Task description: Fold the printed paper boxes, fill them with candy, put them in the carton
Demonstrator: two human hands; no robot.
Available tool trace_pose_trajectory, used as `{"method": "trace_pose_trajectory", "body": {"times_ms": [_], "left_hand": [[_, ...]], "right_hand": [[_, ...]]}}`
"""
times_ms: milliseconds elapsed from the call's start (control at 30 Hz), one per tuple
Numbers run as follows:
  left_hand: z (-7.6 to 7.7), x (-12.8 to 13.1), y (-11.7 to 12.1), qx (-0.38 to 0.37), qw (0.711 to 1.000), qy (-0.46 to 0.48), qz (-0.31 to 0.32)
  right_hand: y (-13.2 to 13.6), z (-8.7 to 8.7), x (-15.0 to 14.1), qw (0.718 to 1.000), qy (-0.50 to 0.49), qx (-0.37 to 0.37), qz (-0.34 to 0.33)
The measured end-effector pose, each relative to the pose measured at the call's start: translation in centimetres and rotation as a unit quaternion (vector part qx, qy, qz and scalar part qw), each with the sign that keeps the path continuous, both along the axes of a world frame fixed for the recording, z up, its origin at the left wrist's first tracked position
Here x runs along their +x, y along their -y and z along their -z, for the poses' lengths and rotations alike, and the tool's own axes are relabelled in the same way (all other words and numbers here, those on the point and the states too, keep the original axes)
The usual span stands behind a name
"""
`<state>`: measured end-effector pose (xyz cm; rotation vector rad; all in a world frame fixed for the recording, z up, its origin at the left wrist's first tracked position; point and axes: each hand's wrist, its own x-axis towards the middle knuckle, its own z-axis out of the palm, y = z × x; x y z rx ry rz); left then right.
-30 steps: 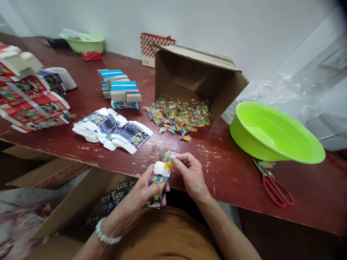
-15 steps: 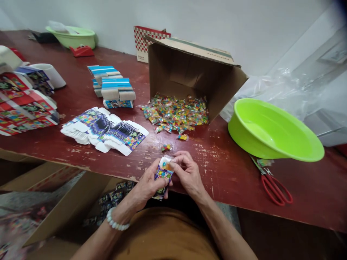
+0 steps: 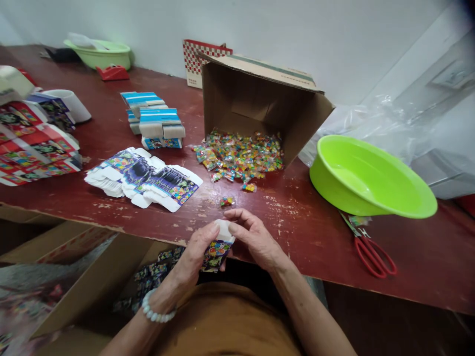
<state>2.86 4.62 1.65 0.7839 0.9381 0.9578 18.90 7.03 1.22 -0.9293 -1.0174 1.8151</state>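
Small purple-and-black printed paperboard box (image 3: pixel 217 254) with white top flap, being held at the front edge of a red-brown wooden table (image 3: pixel 289 222).
Left hand (image 3: pixel 198 244), bare, is clamping thumb and fingers on the box; right hand (image 3: pixel 258 242), bare, is bringing its thumb to the flap's right edge, forefinger standing apart from the thumb; whether it is pinching the card, one cannot tell. One clear packet of multicoloured sweets (image 3: pixel 227 201) is lying just beyond the hands; a heap of like packets (image 3: pixel 241 155) is spilling from a brown cardboard carton (image 3: pixel 256 94). Flattened purple-and-white printed boxes (image 3: pixel 148 178) are lying to the left; red-handled scissors (image 3: pixel 374 257) are lying beside a lime-green plastic basin (image 3: pixel 371 178).
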Motion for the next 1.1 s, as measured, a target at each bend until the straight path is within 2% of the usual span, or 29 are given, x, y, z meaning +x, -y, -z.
{"method": "trace_pose_trajectory", "body": {"times_ms": [100,300,333,400,467,533,567,633,733,800,867,1000,1100], "left_hand": [[-0.1,0.1,0.2,0.02,0.999,0.037,-0.003],[0.1,0.2,0.3,0.033,0.999,0.026,-0.012],[0.0,0.2,0.3,0.026,0.999,0.032,-0.019],[-0.4,0.0,0.2,-0.01,0.998,0.05,-0.029],[-0.7,-0.2,0.1,-0.07,0.994,0.076,-0.021],[-0.9,-0.3,0.0,-0.123,0.987,0.105,-0.005],[-0.9,-0.4,-0.1,-0.136,0.984,0.116,0.0],[-0.7,-0.4,-0.2,-0.137,0.983,0.125,-0.008],[-0.4,-0.2,-0.1,-0.106,0.988,0.112,-0.029],[-0.2,-0.2,0.1,-0.088,0.991,0.098,-0.037],[0.0,-0.2,0.2,-0.079,0.992,0.093,-0.036],[-0.1,-0.5,0.2,-0.088,0.991,0.098,-0.024],[-0.4,-0.7,0.2,-0.109,0.989,0.097,-0.034]], "right_hand": [[0.5,-0.2,-0.4,0.995,-0.084,-0.045,-0.028],[0.4,0.2,-1.5,0.997,-0.047,-0.063,-0.017],[0.3,0.3,-1.7,0.999,-0.027,-0.038,0.001],[0.4,0.2,-1.9,0.994,0.04,0.074,0.067],[0.5,0.0,-1.9,0.962,0.118,0.221,0.11],[0.7,-0.3,-1.7,0.933,0.17,0.304,0.086],[0.8,-0.4,-1.5,0.931,0.181,0.31,0.065],[0.9,-0.3,-1.5,0.947,0.181,0.264,0.039],[0.6,-0.1,-1.8,0.978,0.152,0.136,0.032],[0.3,-0.2,-2.1,0.988,0.136,0.061,0.029],[0.0,-0.5,-2.4,0.992,0.124,0.021,0.025],[-0.1,-1.2,-2.5,0.994,0.101,0.026,0.013],[0.2,-1.1,-2.0,0.985,0.126,0.114,-0.014]]}}
